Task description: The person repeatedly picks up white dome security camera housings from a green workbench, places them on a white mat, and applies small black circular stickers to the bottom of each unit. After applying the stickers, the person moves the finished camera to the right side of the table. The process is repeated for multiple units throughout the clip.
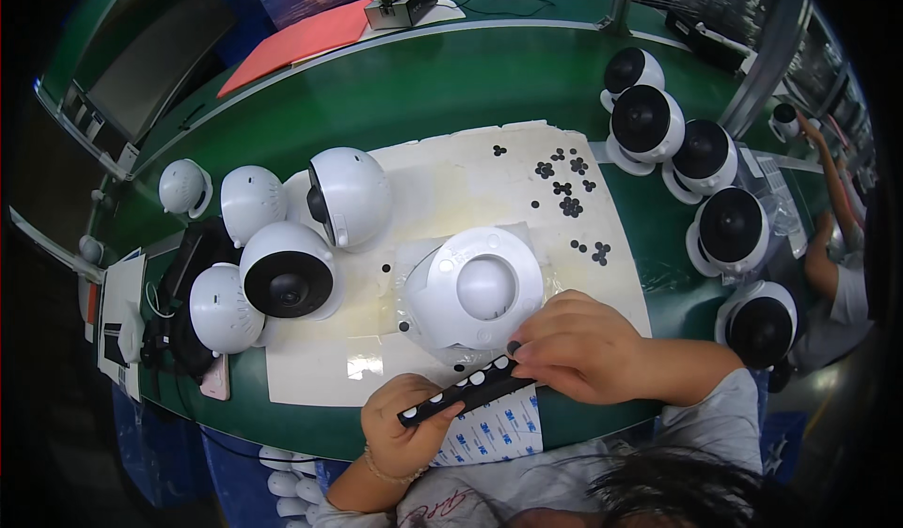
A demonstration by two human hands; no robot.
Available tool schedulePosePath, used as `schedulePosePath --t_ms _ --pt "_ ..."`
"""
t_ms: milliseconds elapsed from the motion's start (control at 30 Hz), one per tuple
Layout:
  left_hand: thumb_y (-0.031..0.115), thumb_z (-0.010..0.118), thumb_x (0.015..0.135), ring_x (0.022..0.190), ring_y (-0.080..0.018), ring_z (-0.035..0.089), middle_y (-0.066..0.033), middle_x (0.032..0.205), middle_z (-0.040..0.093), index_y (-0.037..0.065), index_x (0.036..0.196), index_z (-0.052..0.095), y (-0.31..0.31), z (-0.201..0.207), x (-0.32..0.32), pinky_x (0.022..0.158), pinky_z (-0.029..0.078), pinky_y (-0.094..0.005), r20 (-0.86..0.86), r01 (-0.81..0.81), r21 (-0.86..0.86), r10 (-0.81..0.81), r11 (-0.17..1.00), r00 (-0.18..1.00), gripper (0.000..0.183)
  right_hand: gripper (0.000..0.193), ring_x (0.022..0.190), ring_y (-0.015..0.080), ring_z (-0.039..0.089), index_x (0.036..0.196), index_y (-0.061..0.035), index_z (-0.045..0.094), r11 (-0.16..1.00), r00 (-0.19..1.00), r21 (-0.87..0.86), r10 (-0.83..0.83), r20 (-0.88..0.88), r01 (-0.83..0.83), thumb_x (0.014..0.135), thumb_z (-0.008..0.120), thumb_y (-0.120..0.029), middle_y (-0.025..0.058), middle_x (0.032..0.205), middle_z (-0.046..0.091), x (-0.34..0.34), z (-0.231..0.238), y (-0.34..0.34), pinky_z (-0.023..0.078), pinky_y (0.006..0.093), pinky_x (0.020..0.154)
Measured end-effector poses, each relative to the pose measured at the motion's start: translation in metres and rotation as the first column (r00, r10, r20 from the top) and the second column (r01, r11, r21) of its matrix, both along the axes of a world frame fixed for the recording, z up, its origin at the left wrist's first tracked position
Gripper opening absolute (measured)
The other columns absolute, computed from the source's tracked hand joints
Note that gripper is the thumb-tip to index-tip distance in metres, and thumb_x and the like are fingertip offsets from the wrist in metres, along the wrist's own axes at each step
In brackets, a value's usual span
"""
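My left hand is closed round one end of a black strip, thumb on top. White round spots run along the strip where the backing shows. My right hand pinches a small black round pad between thumb and fingers at the strip's other end. Just beyond both hands, a white camera lies on a clear plastic bag with its ring-shaped base facing up. Loose black pads lie in clusters on the cream sheet. A white-and-blue printed liner shows beneath the strip.
Several white ball-shaped cameras stand to the left, and more with black fronts line the right edge of the green table. A red sheet and a metal box lie at the back. Another person's arm shows far right.
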State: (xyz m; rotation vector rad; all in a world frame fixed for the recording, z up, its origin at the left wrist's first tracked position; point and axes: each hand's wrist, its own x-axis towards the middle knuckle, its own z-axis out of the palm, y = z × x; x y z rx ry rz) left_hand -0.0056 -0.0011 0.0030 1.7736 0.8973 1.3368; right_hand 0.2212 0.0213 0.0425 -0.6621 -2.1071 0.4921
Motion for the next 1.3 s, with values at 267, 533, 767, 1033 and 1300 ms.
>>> schedulePosePath --t_ms 267,533,767,1033,1300 --pt "-0.004 0.069 0.065 0.054 -0.0228 0.055 -0.0129 0.062 0.056 -0.002 0.080 0.054 -0.002 -0.006 -0.005 0.050 0.043 -0.0288 -0.050 -0.015 0.004 0.015 1.000 0.999 0.020 0.036 0.085 0.0198 0.056 0.103 -0.0121 0.057 0.950 0.994 0.312 0.055 -0.094 -0.023 0.069 0.061 -0.002 0.0049 0.099 0.058 0.005 -0.002 -0.002 0.038 0.0303 0.071" --pt "-0.003 0.069 0.064 0.054 -0.0231 0.055 -0.0112 0.063 0.057 -0.001 0.077 0.058 0.003 0.004 0.004 0.050 0.042 -0.0293 -0.052 0.014 0.096 -0.010 0.995 0.999 0.017 0.042 0.079 0.0173 0.054 0.110 -0.0113 0.055 0.964 0.985 0.207 0.174 -0.016 -0.167 0.070 0.065 -0.005 0.0048 0.096 0.054 -0.010 0.000 0.001 0.038 0.0294 0.066" --pt "-0.001 0.069 0.062 0.054 -0.0221 0.055 -0.0111 0.063 0.057 -0.001 0.076 0.060 0.000 0.000 0.002 0.051 0.042 -0.0289 -0.089 -0.015 0.069 0.021 0.998 0.996 0.017 0.038 0.079 0.0197 0.054 0.107 -0.0186 0.056 0.932 0.958 0.267 0.275 -0.080 -0.245 0.071 0.066 -0.012 0.0077 0.098 0.053 -0.010 -0.015 0.003 0.039 0.0273 0.056" --pt "0.001 0.067 0.060 0.062 -0.0199 0.060 -0.0159 0.091 0.059 0.001 0.081 0.062 0.002 0.007 0.007 0.054 0.044 -0.0274 -0.163 -0.049 0.203 0.083 0.978 0.983 0.022 0.050 0.081 0.0193 0.055 0.121 -0.0098 0.038 0.993 0.974 -0.059 0.091 -0.207 -0.105 0.076 0.057 0.003 0.0132 0.109 0.046 -0.002 -0.001 0.006 0.044 0.0267 0.063" --pt "0.005 0.063 0.054 0.056 -0.0179 0.056 -0.0162 0.124 0.049 0.004 0.084 0.065 0.011 0.000 0.002 0.051 0.043 -0.0261 -0.442 0.110 0.348 0.060 0.931 0.895 0.030 0.079 0.084 0.0140 0.052 0.138 -0.0160 0.005 0.875 0.923 -0.475 -0.108 -0.370 -0.088 0.079 0.051 0.010 0.0159 0.116 0.034 -0.002 0.019 0.061 0.044 0.0235 0.072"
